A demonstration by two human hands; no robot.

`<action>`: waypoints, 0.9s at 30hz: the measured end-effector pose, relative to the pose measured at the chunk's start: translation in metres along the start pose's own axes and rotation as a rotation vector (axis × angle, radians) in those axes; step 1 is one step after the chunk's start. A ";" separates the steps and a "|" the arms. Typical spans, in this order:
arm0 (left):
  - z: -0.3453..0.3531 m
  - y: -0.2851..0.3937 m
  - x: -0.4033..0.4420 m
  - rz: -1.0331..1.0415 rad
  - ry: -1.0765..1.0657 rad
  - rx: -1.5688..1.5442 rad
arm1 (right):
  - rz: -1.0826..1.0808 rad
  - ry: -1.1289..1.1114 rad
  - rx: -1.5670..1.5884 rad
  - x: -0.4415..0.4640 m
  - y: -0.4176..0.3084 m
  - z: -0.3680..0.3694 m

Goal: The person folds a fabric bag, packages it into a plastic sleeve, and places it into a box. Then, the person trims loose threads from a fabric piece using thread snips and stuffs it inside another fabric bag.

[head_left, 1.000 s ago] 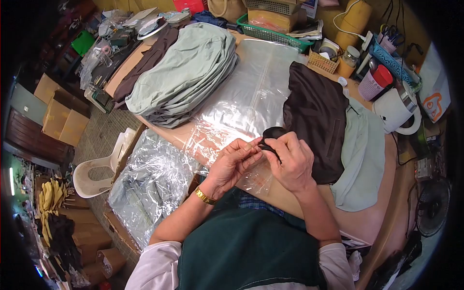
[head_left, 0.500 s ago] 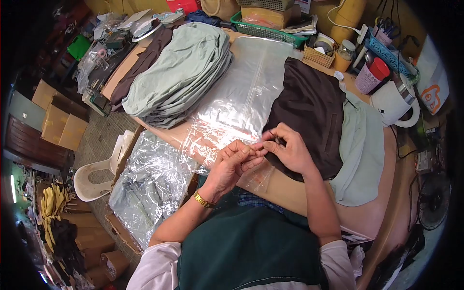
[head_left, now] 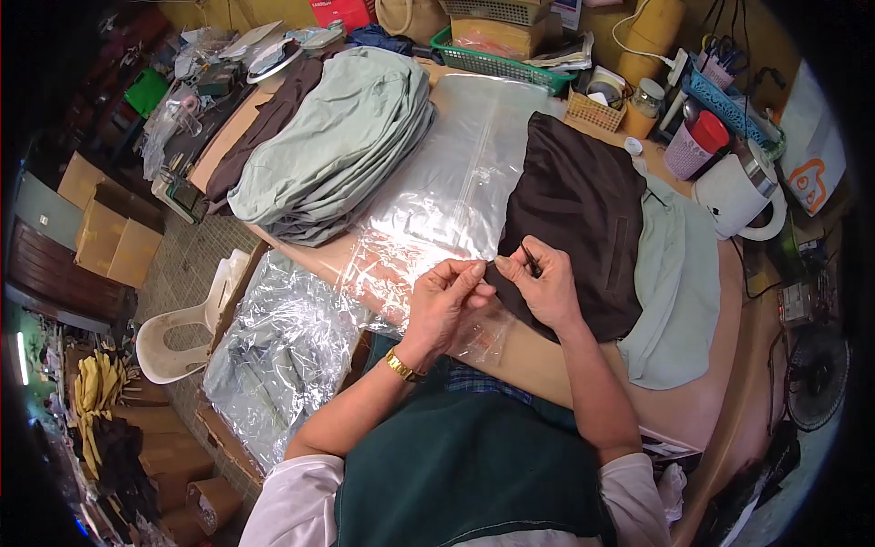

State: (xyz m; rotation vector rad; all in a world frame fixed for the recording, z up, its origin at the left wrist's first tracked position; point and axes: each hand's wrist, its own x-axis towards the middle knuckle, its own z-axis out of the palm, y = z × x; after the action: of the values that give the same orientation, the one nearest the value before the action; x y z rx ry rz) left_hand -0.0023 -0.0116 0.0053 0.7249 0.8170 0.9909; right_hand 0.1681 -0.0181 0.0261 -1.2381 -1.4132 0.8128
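Near the table's front edge, my left hand is closed in a pinch at thumb and forefinger; what it holds is too small to make out. Just to its right, my right hand is closed too, with a small dark item partly showing between its fingers. A dark brown garment lies flat behind and beside my right hand, over a pale green garment. Clear plastic bags are spread behind my left hand. To their left is a thick stack of pale green garments.
A box of plastic-wrapped garments stands below the table's left edge, beside a white plastic chair. Along the back are a green basket, a small woven basket, a pink cup and a white kettle. A fan is at right.
My hands have moved slightly apart. The dark piece that was spread between them a second ago now shows only as a small bit in my right hand.
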 end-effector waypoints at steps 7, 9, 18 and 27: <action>0.005 0.011 -0.007 -0.149 -0.038 -0.339 | -0.081 0.125 -0.068 -0.002 -0.006 0.007; 0.001 0.010 -0.006 -0.116 -0.085 -0.379 | -0.146 0.154 -0.199 -0.005 -0.024 0.006; 0.002 0.011 -0.007 -0.053 -0.075 -0.291 | -0.514 0.128 -0.680 -0.019 -0.043 -0.001; -0.003 0.004 -0.006 0.001 -0.115 -0.196 | -0.660 0.209 -0.782 -0.022 -0.040 0.005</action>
State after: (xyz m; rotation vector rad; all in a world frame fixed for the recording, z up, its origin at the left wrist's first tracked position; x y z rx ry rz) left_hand -0.0083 -0.0153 0.0091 0.6081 0.6100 1.0048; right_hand 0.1513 -0.0476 0.0564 -1.2258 -1.8732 -0.3550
